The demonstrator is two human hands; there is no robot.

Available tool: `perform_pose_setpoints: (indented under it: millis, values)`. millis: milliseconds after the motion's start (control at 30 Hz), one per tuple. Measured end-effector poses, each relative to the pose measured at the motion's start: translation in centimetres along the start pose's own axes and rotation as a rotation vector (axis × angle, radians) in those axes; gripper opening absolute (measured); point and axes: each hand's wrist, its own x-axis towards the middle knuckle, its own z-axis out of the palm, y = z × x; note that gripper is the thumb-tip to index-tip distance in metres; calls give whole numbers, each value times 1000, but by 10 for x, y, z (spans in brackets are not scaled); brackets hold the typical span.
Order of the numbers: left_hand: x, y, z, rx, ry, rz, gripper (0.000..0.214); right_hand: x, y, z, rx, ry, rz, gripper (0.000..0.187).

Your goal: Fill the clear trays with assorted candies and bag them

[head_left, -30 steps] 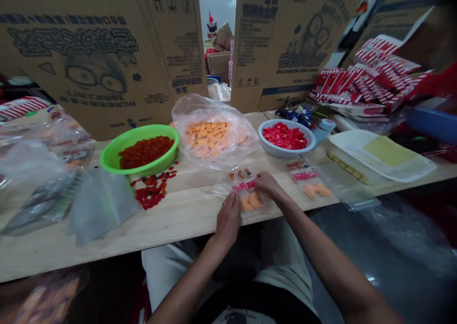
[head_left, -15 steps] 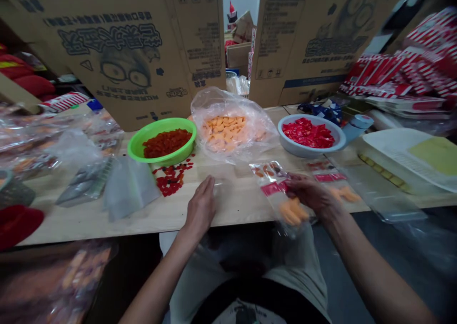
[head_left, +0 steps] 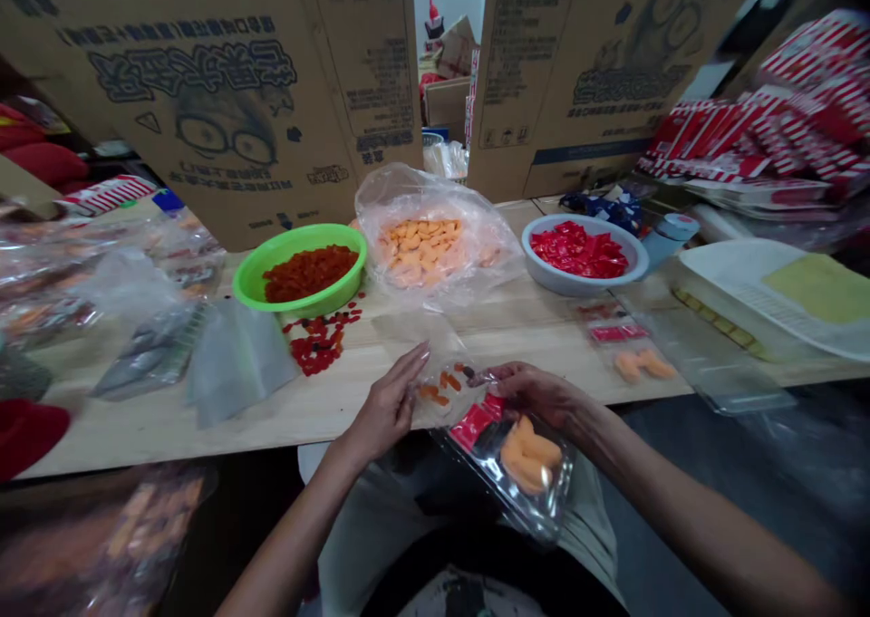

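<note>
My right hand (head_left: pixel 536 392) grips a clear plastic tray (head_left: pixel 499 504) by its far right side, tilted above my lap. In the tray lie orange shell-shaped pieces (head_left: pixel 530 454), red packets (head_left: pixel 478 420) and small orange-brown bits (head_left: pixel 441 388). My left hand (head_left: pixel 389 406) is at the tray's left end, thumb apart from straight fingers. Thin clear film, seemingly a plastic bag (head_left: pixel 425 327), spreads from its fingertips over the table; how firmly it is pinched is hard to see. A second filled tray (head_left: pixel 622 338) lies on the table to the right.
A green bowl (head_left: pixel 237 284) of red-brown pieces, an open bag (head_left: pixel 489 227) of orange pieces and a grey-blue bowl (head_left: pixel 534 273) of red packets line the back. Clear bags (head_left: pixel 237 363) lie left, a white basket (head_left: pixel 720 264) right. Cardboard boxes (head_left: pixel 340 82) stand behind.
My right hand has brought the tray leftward and turned it, so its end now meets my left hand. My left hand has lifted slightly and shifted right. The view has moved a little.
</note>
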Motion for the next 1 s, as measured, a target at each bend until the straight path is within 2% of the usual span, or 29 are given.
perform_pose_setpoints:
  millis: [167,267,333,433,533,600,700,767,833,933,1000]
  values:
    - [-12,-6,4,189,12,64,84,1,-1,3,-113,95,-55,22]
    - [-17,-7,4,270,-2,66,89,1,-1,4,-175,84,-96,27]
    - [-18,-7,4,219,-25,54,89,4,-2,2,-206,92,-110,33]
    - [-18,-8,5,148,-49,47,90,14,-4,-1,-245,151,-74,38]
    - [-18,-6,12,258,-82,64,97,24,-5,5,-216,206,-63,40]
    - [-20,-2,19,339,-113,63,101,28,-4,16,-171,240,-82,50]
    - [-26,3,26,361,-144,38,102,36,-1,36,-141,378,-147,80]
    - [-30,7,25,323,-183,6,104,47,5,45,-119,447,-215,90]
    - [-34,11,18,256,-253,-72,107,60,14,46,-89,474,-278,88]
    - [-35,24,6,223,-273,-297,101,81,29,37,-132,539,-363,71]
    - [-34,36,5,257,-286,-402,87,89,37,31,-272,595,-386,56]
